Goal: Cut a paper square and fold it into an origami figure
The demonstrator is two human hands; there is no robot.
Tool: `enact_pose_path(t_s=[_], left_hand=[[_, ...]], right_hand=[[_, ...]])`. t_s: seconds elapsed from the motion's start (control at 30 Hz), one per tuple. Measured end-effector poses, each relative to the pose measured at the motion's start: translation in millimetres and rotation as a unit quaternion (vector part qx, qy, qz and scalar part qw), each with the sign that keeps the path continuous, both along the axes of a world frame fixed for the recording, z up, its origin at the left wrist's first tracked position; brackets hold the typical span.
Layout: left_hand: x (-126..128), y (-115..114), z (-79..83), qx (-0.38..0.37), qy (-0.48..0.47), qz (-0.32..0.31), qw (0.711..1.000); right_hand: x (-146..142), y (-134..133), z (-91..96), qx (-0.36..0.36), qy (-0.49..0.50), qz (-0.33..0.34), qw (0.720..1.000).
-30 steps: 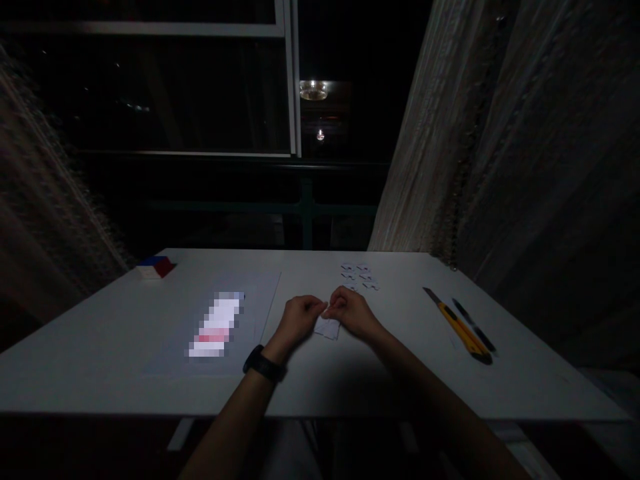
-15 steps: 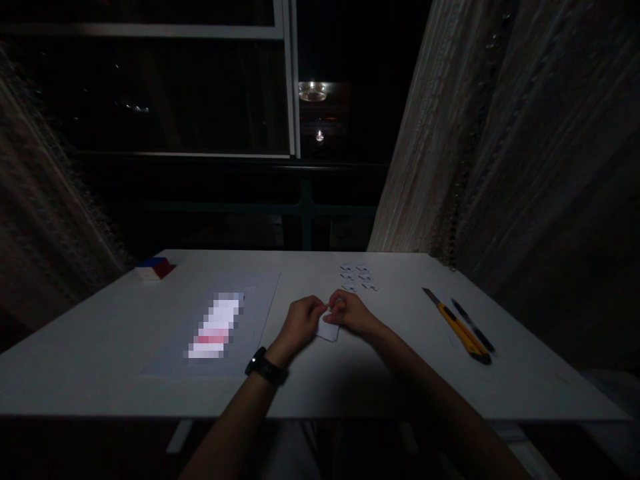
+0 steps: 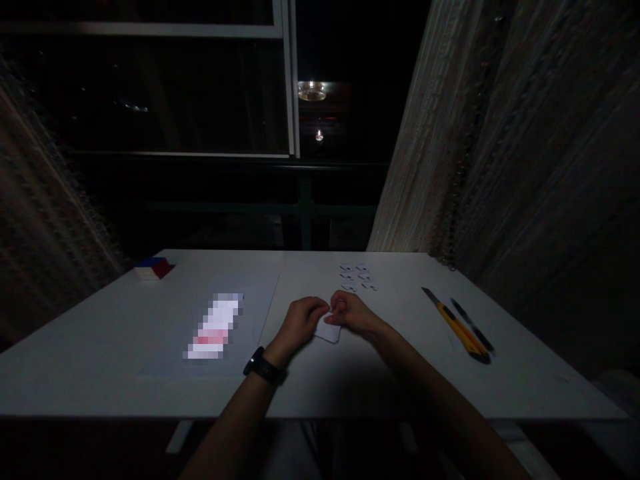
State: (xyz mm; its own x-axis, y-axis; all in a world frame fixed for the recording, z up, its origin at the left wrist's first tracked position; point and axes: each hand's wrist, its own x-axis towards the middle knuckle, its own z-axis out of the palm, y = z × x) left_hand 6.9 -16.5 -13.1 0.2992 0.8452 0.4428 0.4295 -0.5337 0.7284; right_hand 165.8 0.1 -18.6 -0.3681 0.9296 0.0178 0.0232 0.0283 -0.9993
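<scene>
Between my hands, over the middle of the white table, is a small piece of white paper. My left hand pinches its upper left part, with the thumb and fingers closed. From the other side my right hand grips the paper near its top edge, thumb against forefinger. The fingertips of both hands nearly meet there and hide the paper's upper end. A dark watch is on my left wrist.
Several small cut pieces with dark marks lie in rows beyond my hands. At right are a yellow utility knife, blade out, and a black pen. At left, a lit, blurred-out screen rests on a paper sheet; behind is a coloured cube.
The paper has turned slightly and shows a little more of its face, its lower edge a bit further right. Both hands keep their pinch in almost the same place.
</scene>
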Motion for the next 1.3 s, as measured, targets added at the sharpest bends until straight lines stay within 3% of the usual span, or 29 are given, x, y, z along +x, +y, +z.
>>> enact_pose_path(t_s=[0.17, 0.47, 0.63, 0.8, 0.97, 1.3], left_hand=[[-1.6, -4.1, 6.2, 0.008, 0.019, -0.054, 0.998], [-1.2, -2.2, 5.0, -0.005, 0.054, -0.003, 0.999], [-1.6, -0.2, 0.2, -0.053, 0.045, 0.005, 0.998], [-2.5, 0.3, 1.0, -0.064, 0.041, -0.030, 0.997], [-3.3, 0.5, 1.8, -0.062, 0.053, -0.007, 0.997], [-1.7, -2.8, 4.4, -0.022, 0.096, -0.053, 0.994]], right_hand=[[3.7, 3.9, -2.8, -0.023, 0.017, 0.006, 1.000], [2.8, 0.6, 0.4, -0.040, 0.024, 0.019, 0.999], [2.6, 0.2, -0.7, -0.001, -0.001, 0.017, 1.000], [2.7, -0.2, -1.6, 0.057, -0.047, 0.016, 0.997], [4.4, -1.7, 1.7, 0.114, -0.078, 0.015, 0.990], [2.7, -1.0, 1.9, 0.095, -0.049, 0.021, 0.994]])
